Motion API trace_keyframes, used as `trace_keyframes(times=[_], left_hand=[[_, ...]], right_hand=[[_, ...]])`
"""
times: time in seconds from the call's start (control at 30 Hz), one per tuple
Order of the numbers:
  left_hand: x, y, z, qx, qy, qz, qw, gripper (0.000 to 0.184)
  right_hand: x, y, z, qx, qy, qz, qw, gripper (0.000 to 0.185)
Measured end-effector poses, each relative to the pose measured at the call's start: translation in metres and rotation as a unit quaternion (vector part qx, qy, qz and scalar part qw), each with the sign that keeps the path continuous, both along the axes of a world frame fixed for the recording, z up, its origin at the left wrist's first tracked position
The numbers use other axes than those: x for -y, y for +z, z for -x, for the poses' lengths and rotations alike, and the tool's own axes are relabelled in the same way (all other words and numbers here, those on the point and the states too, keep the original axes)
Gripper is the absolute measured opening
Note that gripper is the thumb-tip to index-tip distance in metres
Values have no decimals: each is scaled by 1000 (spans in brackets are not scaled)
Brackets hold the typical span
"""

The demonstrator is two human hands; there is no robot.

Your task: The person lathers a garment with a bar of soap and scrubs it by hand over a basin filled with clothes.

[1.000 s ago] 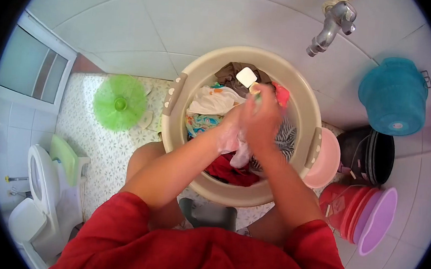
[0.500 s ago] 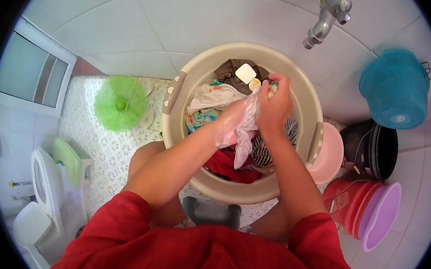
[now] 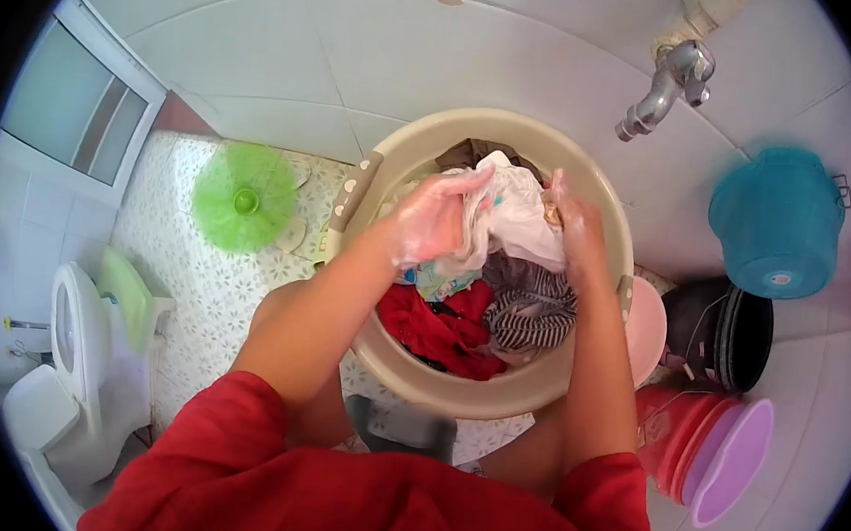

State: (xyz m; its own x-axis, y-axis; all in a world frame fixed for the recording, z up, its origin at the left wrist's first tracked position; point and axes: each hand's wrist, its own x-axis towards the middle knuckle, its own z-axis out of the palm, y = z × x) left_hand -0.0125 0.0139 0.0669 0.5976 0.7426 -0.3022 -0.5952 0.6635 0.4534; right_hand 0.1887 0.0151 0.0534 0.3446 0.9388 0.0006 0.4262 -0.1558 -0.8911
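A white garment (image 3: 522,223) with small coloured prints is spread between my two hands, above a beige basin (image 3: 402,382). My left hand (image 3: 433,222), wet with suds, grips its left side. At its right side, my right hand (image 3: 581,232) holds the cloth, with some fingers hidden behind it. Below lie a red garment (image 3: 436,325), a black-and-white striped garment (image 3: 536,313) and a light patterned cloth (image 3: 444,282). A dark brown cloth (image 3: 468,153) shows at the back of the basin.
A metal tap (image 3: 670,90) juts from the tiled wall. To the right are a teal bucket (image 3: 779,226), a black bucket (image 3: 742,332), a pink basin (image 3: 646,330) and stacked red and purple containers (image 3: 699,447). A green round item (image 3: 245,199) stands on the floor at left.
My hands have moved apart, and the bunched white cloth is now spread between them. It covers the white soap-like block seen before at the back. The view has shifted slightly.
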Motion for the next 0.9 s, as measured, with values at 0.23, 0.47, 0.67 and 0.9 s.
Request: trace_keyframes(times=[0.23,0.47,0.67,0.9], left_hand=[[13,32,15,-91,-94,-166,977,37],[-3,-1,16,-215,1,-100,972,37],[-6,-25,3,-36,59,159,985,36],[45,-8,-51,-173,29,116,978,26]], right_hand=[[18,22,-10,-524,206,123,817,28],[19,17,-8,-591,132,85,791,32],[43,7,57,-207,123,-96,966,22],[24,7,59,174,-40,-148,973,25]])
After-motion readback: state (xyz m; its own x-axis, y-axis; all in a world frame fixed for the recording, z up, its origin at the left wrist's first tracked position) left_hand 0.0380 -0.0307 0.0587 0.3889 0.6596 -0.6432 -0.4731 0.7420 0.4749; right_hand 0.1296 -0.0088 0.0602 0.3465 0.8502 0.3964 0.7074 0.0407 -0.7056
